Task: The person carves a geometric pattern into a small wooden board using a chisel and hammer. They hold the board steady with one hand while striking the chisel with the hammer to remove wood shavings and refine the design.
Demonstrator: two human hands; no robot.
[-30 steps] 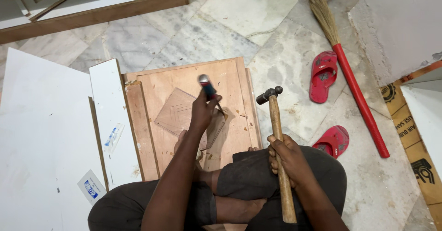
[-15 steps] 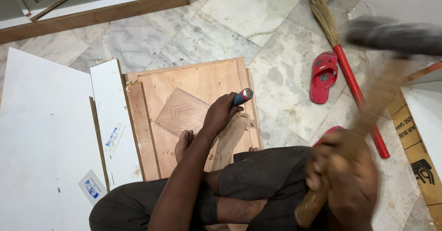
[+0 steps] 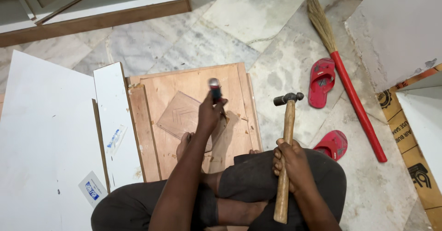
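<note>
I sit cross-legged on the floor over a square plywood board (image 3: 193, 81). My left hand (image 3: 209, 116) grips a chisel (image 3: 215, 90) with a red and blue handle, held upright with its tip against the board's right part. My right hand (image 3: 290, 164) is closed around the wooden handle of a hammer (image 3: 288, 120). The hammer points away from me, its dark metal head (image 3: 288, 98) hovering just right of the board's edge. A thin, lighter wood piece (image 3: 177, 116) lies on the board beside my bare foot (image 3: 184, 143).
White laminated panels (image 3: 46, 134) lie to the left of the board. A pair of red slippers (image 3: 322, 81) and a red-handled broom (image 3: 350, 93) rest on the marble floor to the right. A wooden frame (image 3: 92, 14) crosses the top left; cardboard and grey board sit at the right.
The hammer was swung high to the right half a second ago and has come back down to rest over my lap. The chisel has gone from tilted right to upright.
</note>
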